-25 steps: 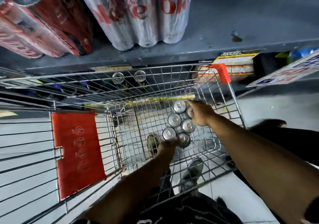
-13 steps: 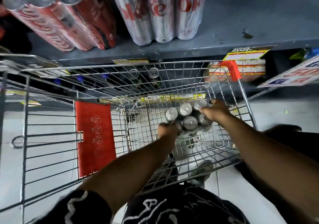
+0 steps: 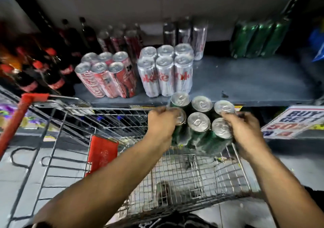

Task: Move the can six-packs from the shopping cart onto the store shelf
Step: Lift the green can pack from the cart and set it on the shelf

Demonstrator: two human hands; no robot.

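Note:
A green can six-pack [image 3: 199, 122] with silver tops hangs in the air above the wire shopping cart [image 3: 184, 180], just in front of the grey store shelf [image 3: 245, 80]. My left hand [image 3: 162, 125] grips its left side and my right hand [image 3: 245, 133] grips its right side. On the shelf stand a silver six-pack [image 3: 165, 71] and a red six-pack [image 3: 107, 77] to its left. I see no other pack on the cart's basket floor.
Dark cola bottles [image 3: 52, 69] fill the shelf's left end, more cans stand at the back, and green packs [image 3: 257, 38] sit at the back right. The shelf surface right of the silver pack is bare. A promo sign [image 3: 294, 120] hangs below the shelf edge at right.
Both hands lifted the green six-pack out of the cart's basket up to shelf-edge height. My view has tilted up, so the shelf top now shows.

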